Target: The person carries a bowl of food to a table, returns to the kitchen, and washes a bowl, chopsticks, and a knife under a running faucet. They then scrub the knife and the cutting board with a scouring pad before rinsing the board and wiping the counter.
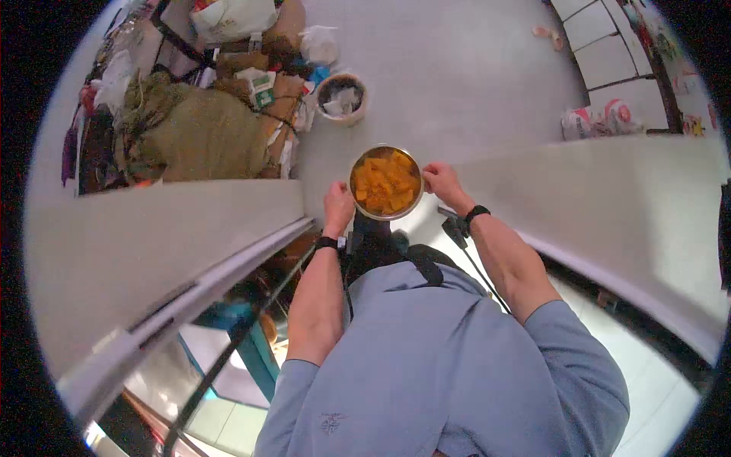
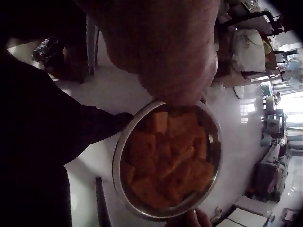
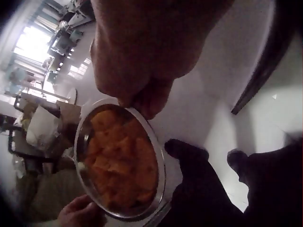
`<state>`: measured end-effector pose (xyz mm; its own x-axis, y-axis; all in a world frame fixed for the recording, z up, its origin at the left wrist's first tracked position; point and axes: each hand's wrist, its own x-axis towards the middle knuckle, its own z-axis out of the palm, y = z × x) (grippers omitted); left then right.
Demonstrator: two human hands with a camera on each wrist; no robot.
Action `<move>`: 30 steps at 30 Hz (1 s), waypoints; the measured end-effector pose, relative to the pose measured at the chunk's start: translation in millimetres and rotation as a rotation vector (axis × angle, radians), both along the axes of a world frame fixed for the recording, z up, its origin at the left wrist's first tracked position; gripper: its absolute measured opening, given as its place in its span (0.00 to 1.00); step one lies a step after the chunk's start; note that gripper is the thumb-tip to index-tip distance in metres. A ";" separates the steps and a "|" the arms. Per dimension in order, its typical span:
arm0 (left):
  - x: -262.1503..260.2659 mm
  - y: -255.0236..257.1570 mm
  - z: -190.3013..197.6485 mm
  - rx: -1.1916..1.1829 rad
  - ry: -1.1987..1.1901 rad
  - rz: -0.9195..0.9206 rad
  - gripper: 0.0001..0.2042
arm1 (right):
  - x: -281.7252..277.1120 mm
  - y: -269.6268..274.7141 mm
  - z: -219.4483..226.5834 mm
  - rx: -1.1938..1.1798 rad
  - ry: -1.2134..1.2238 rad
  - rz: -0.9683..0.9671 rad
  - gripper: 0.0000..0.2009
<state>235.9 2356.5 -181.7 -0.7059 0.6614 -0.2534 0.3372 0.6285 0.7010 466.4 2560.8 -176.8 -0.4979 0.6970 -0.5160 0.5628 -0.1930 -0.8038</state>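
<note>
So I had the metal bowl (image 1: 387, 218) right between my hands, in front of my body, over the floor. My left hand (image 1: 339, 207) gripped one side of the rim, and my right hand (image 1: 445, 185) pinched the opposite side, fingers bent in. Neither hand was nearer, both touched it. It was round, so no long axis really. Orange chunks (image 1: 387, 183) sat inside, below the rim. My left wrist view was pretty dark, so I couldn't tell where that thumb went. A tub (image 1: 343, 119) with crumpled white stuff stood beyond, toward my left.
</note>
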 end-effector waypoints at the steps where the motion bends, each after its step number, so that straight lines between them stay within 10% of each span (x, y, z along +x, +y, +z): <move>1: -12.0 21.5 -2.5 0.006 -0.003 -0.001 0.12 | -10.1 19.3 3.0 0.006 -0.003 -0.001 0.09; 17: -193.0 438.5 8.1 -0.003 -0.094 -0.166 0.12 | -150.3 380.9 9.2 -0.068 0.086 -0.289 0.08; 30: -262.9 816.3 39.8 -0.048 -0.056 -0.084 0.15 | -239.8 783.7 34.0 -0.025 0.090 -0.187 0.09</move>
